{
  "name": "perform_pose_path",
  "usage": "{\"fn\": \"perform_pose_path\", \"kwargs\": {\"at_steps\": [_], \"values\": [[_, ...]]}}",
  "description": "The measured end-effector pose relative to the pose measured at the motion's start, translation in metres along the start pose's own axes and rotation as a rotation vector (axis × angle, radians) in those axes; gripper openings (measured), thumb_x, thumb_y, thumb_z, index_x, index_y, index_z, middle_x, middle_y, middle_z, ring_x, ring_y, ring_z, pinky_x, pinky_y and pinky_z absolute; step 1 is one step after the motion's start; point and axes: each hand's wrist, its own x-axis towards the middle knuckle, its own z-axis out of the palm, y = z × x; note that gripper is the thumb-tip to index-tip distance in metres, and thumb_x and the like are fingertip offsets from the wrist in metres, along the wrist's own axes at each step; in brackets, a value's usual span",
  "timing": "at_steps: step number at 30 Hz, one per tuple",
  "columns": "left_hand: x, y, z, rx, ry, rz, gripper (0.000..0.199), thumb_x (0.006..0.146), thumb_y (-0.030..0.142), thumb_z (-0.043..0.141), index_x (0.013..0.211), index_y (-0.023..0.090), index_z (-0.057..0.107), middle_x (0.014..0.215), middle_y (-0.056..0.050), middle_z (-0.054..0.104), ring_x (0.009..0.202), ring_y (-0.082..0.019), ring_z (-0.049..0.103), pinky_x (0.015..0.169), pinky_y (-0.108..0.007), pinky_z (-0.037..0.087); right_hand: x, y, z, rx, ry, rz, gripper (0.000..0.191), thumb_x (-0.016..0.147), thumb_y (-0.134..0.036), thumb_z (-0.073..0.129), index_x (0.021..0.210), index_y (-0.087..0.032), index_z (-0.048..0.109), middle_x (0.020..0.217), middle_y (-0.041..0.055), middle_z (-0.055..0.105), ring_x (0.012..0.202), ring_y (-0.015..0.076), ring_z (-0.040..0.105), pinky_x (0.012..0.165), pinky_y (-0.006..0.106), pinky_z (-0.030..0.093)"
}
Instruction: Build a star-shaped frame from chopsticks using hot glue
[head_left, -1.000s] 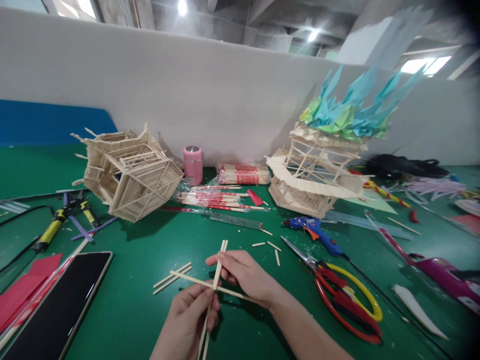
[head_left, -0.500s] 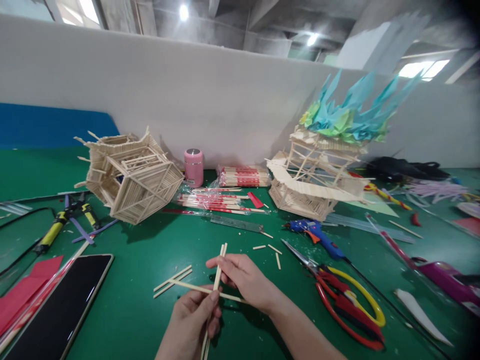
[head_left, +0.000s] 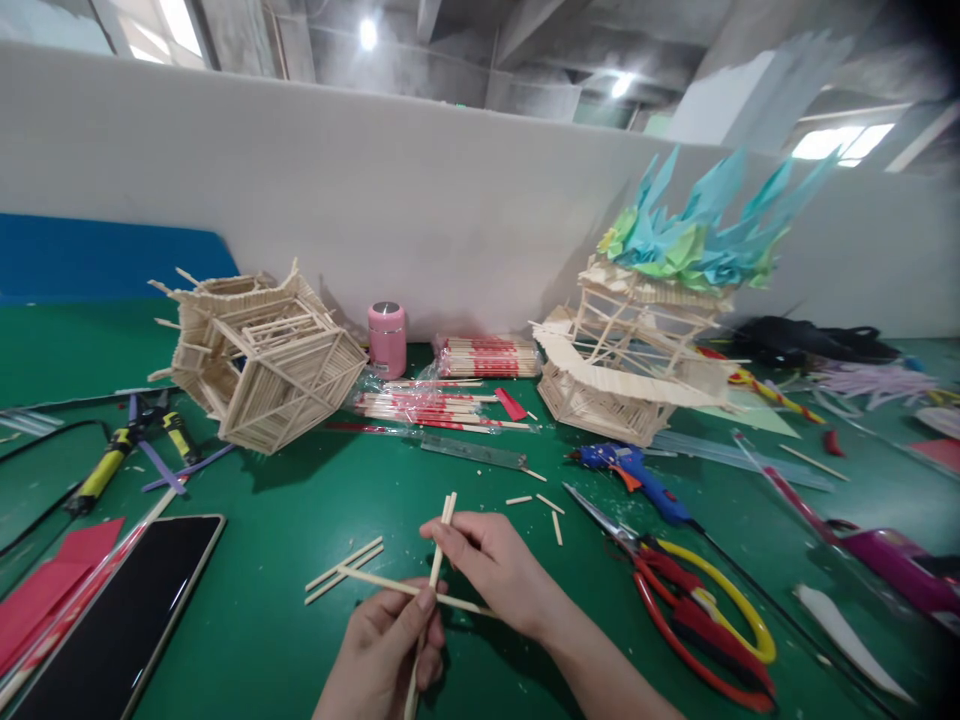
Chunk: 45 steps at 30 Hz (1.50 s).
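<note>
Pale partition wall (head_left: 450,200) closes off the far side, and in front of it I look down from the head camera onto a green worktop (head_left: 262,560). Near its front edge, between the hands, is a pair of thin sticks (head_left: 442,550) lying side by side, their long axis running away from me and leaning slightly right at the far end. One cross stick (head_left: 382,580) meets them at a wide angle, its long axis going left to right and dipping toward the right.

What matters most to me is that crossing: it sits right at the thumb tip of the left hand (head_left: 386,640), which is the nearer one. That hand is pinched tight there, fingers curled beneath, with the near ends of the pair passing below it. The right hand (head_left: 495,570) holds the pair close to the far tips, thumb against forefinger, the other fingers bent in. The cross stick's right end reaches toward this palm; I cannot tell whether they touch.

Two loose sticks (head_left: 337,567) lie just beyond the cross stick's left end. Scissors (head_left: 690,590) and a blue glue gun (head_left: 630,470) rest well to the right.
</note>
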Motion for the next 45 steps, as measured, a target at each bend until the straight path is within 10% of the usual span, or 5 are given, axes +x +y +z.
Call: {"fn": "perform_pose_path", "kwargs": {"at_steps": [45], "values": [[-0.0039,0.0007,0.0057,-0.053,0.017,-0.053,0.032,0.056,0.038,0.075,0.069,0.011,0.064,0.045,0.004,0.052,0.031,0.000,0.033,0.041,-0.019,0.021,0.0048,-0.0017,-0.0015,0.185,-0.039,0.057,0.045,0.074,-0.054,0.052,0.060,-0.013,0.062,0.049,-0.0049,0.040,0.048,0.0084,0.033,0.049,0.021,0.028]]}}
